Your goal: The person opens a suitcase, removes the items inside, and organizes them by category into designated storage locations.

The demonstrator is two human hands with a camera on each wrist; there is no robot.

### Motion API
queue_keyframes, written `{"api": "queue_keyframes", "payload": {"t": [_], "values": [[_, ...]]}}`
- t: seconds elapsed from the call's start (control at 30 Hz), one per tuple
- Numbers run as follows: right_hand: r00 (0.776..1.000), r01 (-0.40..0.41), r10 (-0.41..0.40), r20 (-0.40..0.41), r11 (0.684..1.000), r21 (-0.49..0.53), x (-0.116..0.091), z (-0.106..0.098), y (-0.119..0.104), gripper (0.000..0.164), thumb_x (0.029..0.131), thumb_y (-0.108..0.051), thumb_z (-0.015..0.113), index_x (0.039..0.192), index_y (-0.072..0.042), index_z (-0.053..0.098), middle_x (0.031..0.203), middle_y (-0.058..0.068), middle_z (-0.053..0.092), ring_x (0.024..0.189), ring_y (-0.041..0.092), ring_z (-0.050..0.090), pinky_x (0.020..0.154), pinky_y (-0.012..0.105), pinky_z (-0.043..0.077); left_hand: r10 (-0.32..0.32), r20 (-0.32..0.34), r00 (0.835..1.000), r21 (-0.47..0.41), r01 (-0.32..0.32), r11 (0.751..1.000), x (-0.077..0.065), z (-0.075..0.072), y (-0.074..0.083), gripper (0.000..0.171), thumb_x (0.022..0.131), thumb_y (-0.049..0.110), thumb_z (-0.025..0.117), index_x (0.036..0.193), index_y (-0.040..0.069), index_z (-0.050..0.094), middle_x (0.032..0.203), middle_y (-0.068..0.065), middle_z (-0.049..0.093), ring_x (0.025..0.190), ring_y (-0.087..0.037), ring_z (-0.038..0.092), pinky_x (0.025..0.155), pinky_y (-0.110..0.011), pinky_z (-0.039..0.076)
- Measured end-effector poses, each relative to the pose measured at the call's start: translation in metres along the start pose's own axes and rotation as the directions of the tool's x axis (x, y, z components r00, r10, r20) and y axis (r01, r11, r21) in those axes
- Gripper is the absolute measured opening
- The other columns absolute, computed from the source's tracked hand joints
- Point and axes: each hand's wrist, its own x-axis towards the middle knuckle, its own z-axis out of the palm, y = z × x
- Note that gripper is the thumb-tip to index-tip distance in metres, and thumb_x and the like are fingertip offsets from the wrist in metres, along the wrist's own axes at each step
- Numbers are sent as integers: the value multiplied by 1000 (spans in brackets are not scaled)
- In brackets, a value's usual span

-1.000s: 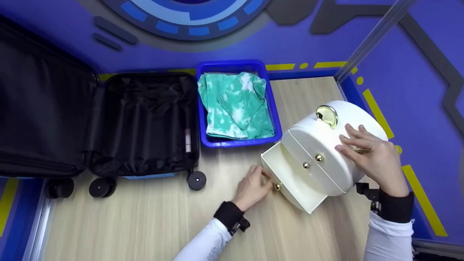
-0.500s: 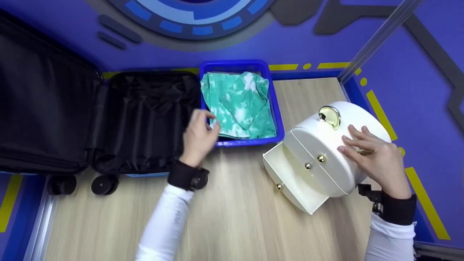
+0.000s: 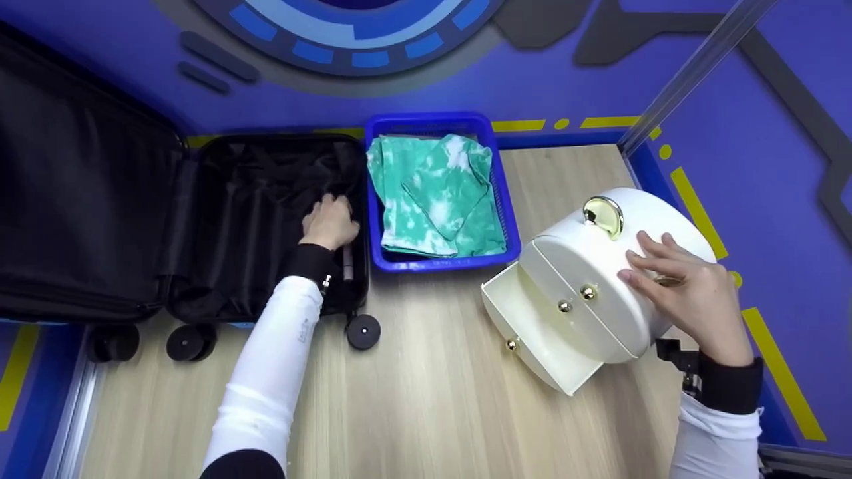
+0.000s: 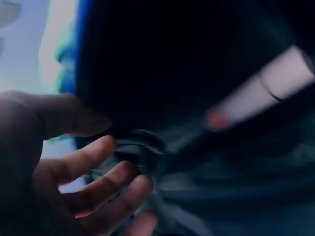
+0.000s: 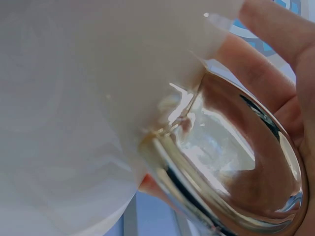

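My left hand (image 3: 331,221) is inside the right half of an open black suitcase (image 3: 266,219), fingers loosely bent with nothing between them. A pale tube with a reddish end (image 4: 261,91), like a lip gloss, lies in the suitcase, apart from the fingers in the left wrist view. On the right, my right hand (image 3: 692,293) rests on a white drawer box (image 3: 639,219), its fingers spread over the top around a shiny gold ear-shaped piece (image 5: 236,157). The box's lower drawer (image 3: 542,332) is pulled out and bare inside; the upper drawers are closed.
A blue basket (image 3: 439,265) holding folded green-and-white tie-dye cloth (image 3: 432,199) stands between suitcase and box. Suitcase wheels (image 3: 363,331) stick out toward the front. A blue patterned wall (image 3: 279,100) closes off the back of the wooden table (image 3: 426,386).
My left hand has left the pulled-out drawer's front, crossed left past the basket and gone down into the suitcase. My right hand has stayed on the white box.
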Motion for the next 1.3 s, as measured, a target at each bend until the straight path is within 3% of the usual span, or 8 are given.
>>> {"api": "queue_keyframes", "payload": {"t": [0.17,0.27,0.47,0.83,0.97,1.13,1.3], "values": [[1000,1,-1,-8,1000,-1,0,0,0,35,77,-17,93,109,-9,82,129,9,71,128,44,60,97,-1,32,-26,138,990,63,17,998,9,14,-11,50,94,22,63,141,7,59,144,-25,52,132,-47,51,105,-64,43],[1000,-6,6,-2,1000,2,0,0,0,35,77,-18,93,109,-9,82,130,9,71,128,44,60,95,-1,32,-49,179,983,88,34,996,11,23,-13,55,93,21,64,146,8,56,145,-25,52,132,-45,53,105,-63,43],[1000,-14,14,12,1000,-14,0,1,-1,35,79,-20,92,110,-10,82,131,8,71,129,43,59,94,-1,31,-86,231,969,150,52,987,17,37,-9,56,94,16,63,145,-1,48,144,-30,47,130,-48,54,105,-61,45],[1000,6,-7,-8,1000,-29,0,0,-1,34,78,-19,93,109,-9,82,129,8,72,127,44,61,92,-2,32,-95,208,973,121,71,990,22,48,-6,66,89,6,68,148,-4,41,145,-35,43,129,-53,53,105,-59,47],[1000,0,-1,-8,1000,-20,0,1,-2,34,78,-19,93,109,-9,82,129,8,72,127,44,61,93,-2,31,-97,193,976,84,83,993,20,45,-7,57,86,4,68,139,-8,50,142,-39,48,129,-55,50,109,-57,44],[1000,-17,17,4,1000,-6,0,0,-2,34,79,-21,92,110,-11,82,131,7,71,129,43,60,96,0,31,-86,128,988,23,83,996,19,37,-13,34,84,1,67,117,-7,67,132,-34,62,121,-51,59,104,-54,49],[1000,-18,18,2,1000,-8,0,0,-2,35,78,-20,93,110,-11,82,131,7,71,129,43,60,95,-1,31,-54,47,997,-58,57,997,10,12,-13,31,85,3,64,115,-5,64,127,-34,65,117,-50,63,98,-57,51]]}}
